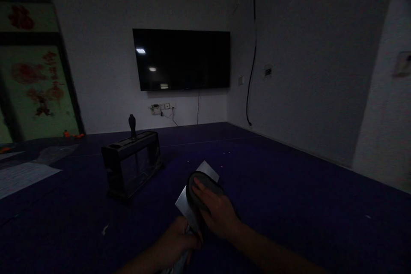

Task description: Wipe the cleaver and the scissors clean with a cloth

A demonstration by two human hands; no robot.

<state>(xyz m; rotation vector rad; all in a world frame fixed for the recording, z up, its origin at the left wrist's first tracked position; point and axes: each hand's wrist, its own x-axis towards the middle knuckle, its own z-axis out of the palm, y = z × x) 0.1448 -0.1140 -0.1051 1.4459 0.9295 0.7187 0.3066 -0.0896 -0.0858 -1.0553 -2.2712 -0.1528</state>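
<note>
The light is dim. My left hand [183,236] is closed round the handle of what looks like a cleaver with a broad, shiny, square-cornered blade [184,202]. The blade points up and away from me. A dark grey oval pad [198,182] with a black edge lies across the blade and hides its middle. My right hand [218,214] holds this pad against the metal, fingers laid along its top. To the left stands a black knife stand [131,147] with an open frame and a slotted top, with a black handle [132,126] sticking up from it.
The dark blue floor covering [257,167] carries small white scraps. Pale sheets [25,177] and orange items [71,135] lie at the left by a decorated door [40,81]. A television [183,60] hangs on the back wall above sockets, and a black cable [251,81] hangs at the right.
</note>
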